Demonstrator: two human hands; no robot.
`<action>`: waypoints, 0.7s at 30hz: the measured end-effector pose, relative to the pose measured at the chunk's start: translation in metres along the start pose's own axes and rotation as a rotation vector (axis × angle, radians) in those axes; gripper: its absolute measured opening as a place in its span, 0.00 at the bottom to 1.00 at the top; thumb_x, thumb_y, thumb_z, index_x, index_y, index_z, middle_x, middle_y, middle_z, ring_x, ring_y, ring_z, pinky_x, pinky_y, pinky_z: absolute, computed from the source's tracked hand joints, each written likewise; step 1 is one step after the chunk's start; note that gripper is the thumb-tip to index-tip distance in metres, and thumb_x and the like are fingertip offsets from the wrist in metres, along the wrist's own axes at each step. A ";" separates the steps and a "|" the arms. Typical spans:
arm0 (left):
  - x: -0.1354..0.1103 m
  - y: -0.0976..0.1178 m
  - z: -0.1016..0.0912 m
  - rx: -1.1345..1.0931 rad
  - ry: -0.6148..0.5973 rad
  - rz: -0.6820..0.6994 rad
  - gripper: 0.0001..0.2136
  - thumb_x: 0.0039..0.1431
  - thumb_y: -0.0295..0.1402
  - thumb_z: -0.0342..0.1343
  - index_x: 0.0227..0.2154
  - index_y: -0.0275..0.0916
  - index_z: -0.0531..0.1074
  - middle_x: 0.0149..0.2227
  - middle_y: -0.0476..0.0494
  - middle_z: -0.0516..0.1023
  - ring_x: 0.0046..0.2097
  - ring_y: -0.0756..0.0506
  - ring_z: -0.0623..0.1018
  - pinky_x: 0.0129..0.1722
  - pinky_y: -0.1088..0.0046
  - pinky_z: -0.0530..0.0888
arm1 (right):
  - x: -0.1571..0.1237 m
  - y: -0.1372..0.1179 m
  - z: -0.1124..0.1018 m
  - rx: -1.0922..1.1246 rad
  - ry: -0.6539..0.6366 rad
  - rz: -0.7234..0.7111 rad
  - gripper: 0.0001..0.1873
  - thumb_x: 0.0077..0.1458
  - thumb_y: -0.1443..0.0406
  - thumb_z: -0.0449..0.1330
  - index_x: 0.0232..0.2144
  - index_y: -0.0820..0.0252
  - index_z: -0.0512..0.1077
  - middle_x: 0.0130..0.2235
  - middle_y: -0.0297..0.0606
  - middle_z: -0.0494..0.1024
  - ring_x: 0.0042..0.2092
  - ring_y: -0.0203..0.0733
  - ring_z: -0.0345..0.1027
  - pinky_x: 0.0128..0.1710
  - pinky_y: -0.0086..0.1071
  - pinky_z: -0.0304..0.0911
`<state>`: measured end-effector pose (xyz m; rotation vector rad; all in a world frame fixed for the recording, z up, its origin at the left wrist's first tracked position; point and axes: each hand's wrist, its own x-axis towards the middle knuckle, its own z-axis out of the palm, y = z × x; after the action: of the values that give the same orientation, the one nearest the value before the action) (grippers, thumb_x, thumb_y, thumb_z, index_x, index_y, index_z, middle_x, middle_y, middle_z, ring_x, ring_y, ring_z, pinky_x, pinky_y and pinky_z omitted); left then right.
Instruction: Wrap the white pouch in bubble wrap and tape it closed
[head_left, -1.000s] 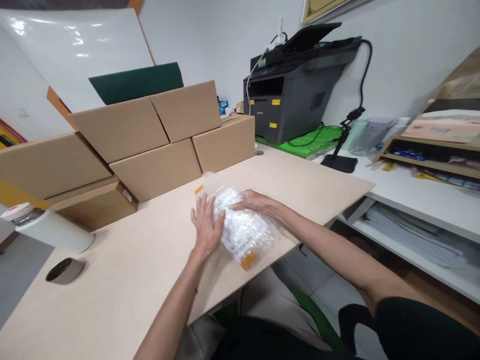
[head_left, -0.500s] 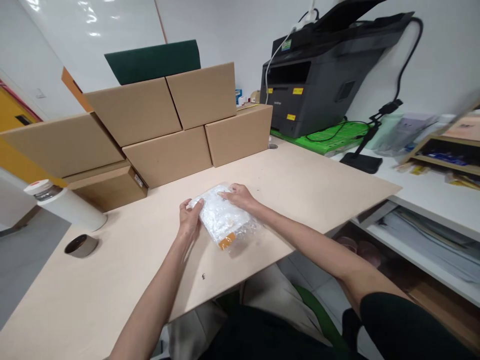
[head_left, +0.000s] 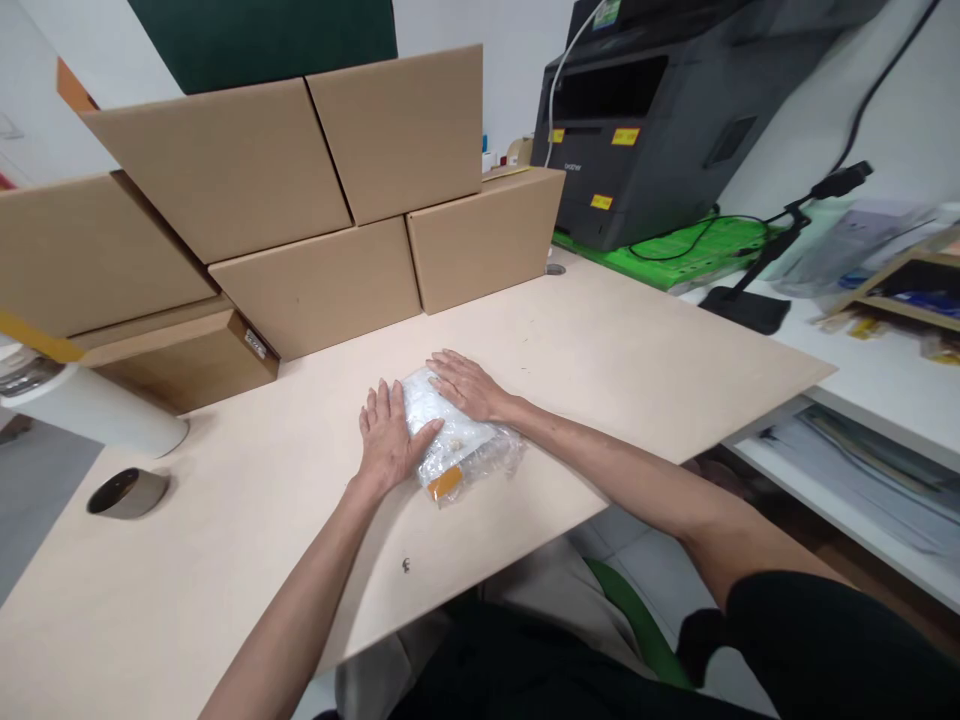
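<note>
A small bundle wrapped in clear bubble wrap (head_left: 459,446), with an orange piece of tape at its near end, lies on the pale wooden table (head_left: 615,350). My left hand (head_left: 388,440) rests flat on the bundle's left side, fingers stretched out. My right hand (head_left: 466,384) lies flat across its far end, fingers stretched out too. Both palms press down on the wrap.
Several closed cardboard boxes (head_left: 322,200) are stacked along the table's far left. A white bottle (head_left: 82,410) lies on its side beside a tape roll (head_left: 124,493) at the left. A dark printer (head_left: 660,110) and a black stand (head_left: 750,300) stand to the right.
The bundle has been folded smaller and flatter. My hands went from gripping its edges to lying flat on top of it. The camera moved closer to the boxes.
</note>
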<state>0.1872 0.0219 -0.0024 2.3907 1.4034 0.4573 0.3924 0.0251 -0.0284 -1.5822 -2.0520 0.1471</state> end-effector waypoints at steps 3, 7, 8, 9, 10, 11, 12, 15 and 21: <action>0.003 -0.001 -0.002 0.053 -0.042 -0.009 0.47 0.55 0.62 0.48 0.68 0.32 0.47 0.71 0.26 0.41 0.71 0.29 0.40 0.65 0.44 0.45 | 0.001 0.003 0.003 0.001 -0.017 -0.008 0.34 0.69 0.53 0.36 0.65 0.70 0.58 0.67 0.50 0.58 0.70 0.47 0.44 0.68 0.44 0.42; 0.005 0.001 -0.004 0.081 -0.027 -0.004 0.46 0.54 0.62 0.48 0.67 0.34 0.50 0.70 0.26 0.45 0.71 0.28 0.44 0.64 0.43 0.45 | 0.000 -0.004 -0.004 -0.026 -0.045 0.025 0.32 0.69 0.54 0.37 0.65 0.68 0.58 0.67 0.48 0.57 0.70 0.48 0.44 0.67 0.46 0.42; 0.005 0.001 -0.004 0.089 -0.023 0.001 0.45 0.54 0.61 0.48 0.67 0.34 0.50 0.70 0.26 0.45 0.70 0.27 0.44 0.64 0.42 0.44 | 0.000 -0.008 -0.007 -0.040 -0.061 0.049 0.31 0.69 0.55 0.37 0.65 0.67 0.58 0.67 0.48 0.57 0.70 0.49 0.43 0.67 0.47 0.42; 0.005 0.002 -0.004 0.100 -0.019 0.006 0.45 0.54 0.61 0.48 0.67 0.34 0.51 0.70 0.25 0.46 0.70 0.27 0.45 0.65 0.42 0.44 | 0.000 -0.013 -0.011 -0.062 -0.080 0.074 0.31 0.69 0.56 0.38 0.66 0.66 0.58 0.68 0.47 0.56 0.70 0.50 0.43 0.67 0.50 0.41; 0.004 0.002 -0.004 0.112 -0.015 0.011 0.45 0.55 0.61 0.48 0.67 0.33 0.51 0.70 0.25 0.47 0.70 0.27 0.45 0.65 0.42 0.43 | 0.000 -0.018 -0.015 -0.093 -0.096 0.093 0.30 0.69 0.57 0.39 0.66 0.66 0.58 0.68 0.47 0.56 0.70 0.51 0.42 0.67 0.51 0.39; 0.004 0.002 -0.004 0.124 -0.013 0.016 0.45 0.55 0.61 0.48 0.67 0.33 0.52 0.70 0.25 0.47 0.70 0.27 0.45 0.65 0.42 0.43 | -0.001 -0.024 -0.019 -0.128 -0.104 0.094 0.29 0.69 0.58 0.40 0.66 0.67 0.58 0.68 0.48 0.55 0.70 0.52 0.40 0.67 0.52 0.36; 0.003 0.002 -0.004 0.132 -0.012 0.020 0.44 0.55 0.61 0.48 0.67 0.33 0.52 0.70 0.25 0.47 0.70 0.27 0.45 0.65 0.42 0.42 | -0.001 -0.031 -0.022 -0.157 -0.103 0.077 0.29 0.68 0.59 0.41 0.66 0.67 0.57 0.69 0.48 0.53 0.71 0.51 0.38 0.68 0.52 0.33; 0.004 0.000 -0.003 0.120 -0.024 0.017 0.45 0.56 0.60 0.47 0.68 0.33 0.49 0.71 0.26 0.43 0.71 0.28 0.43 0.65 0.42 0.42 | -0.007 -0.047 -0.027 -0.146 -0.112 0.011 0.29 0.69 0.59 0.41 0.66 0.66 0.57 0.70 0.47 0.50 0.71 0.48 0.36 0.68 0.48 0.35; 0.003 -0.016 -0.007 -0.021 -0.157 0.104 0.44 0.57 0.58 0.50 0.70 0.43 0.41 0.72 0.32 0.28 0.70 0.28 0.31 0.64 0.39 0.43 | -0.019 -0.055 -0.021 -0.094 -0.185 0.074 0.31 0.69 0.52 0.40 0.68 0.58 0.53 0.71 0.45 0.47 0.71 0.53 0.34 0.67 0.54 0.34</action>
<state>0.1733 0.0331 -0.0033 2.4331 1.2063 0.3010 0.3582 -0.0145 0.0045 -1.7610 -2.1679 0.2350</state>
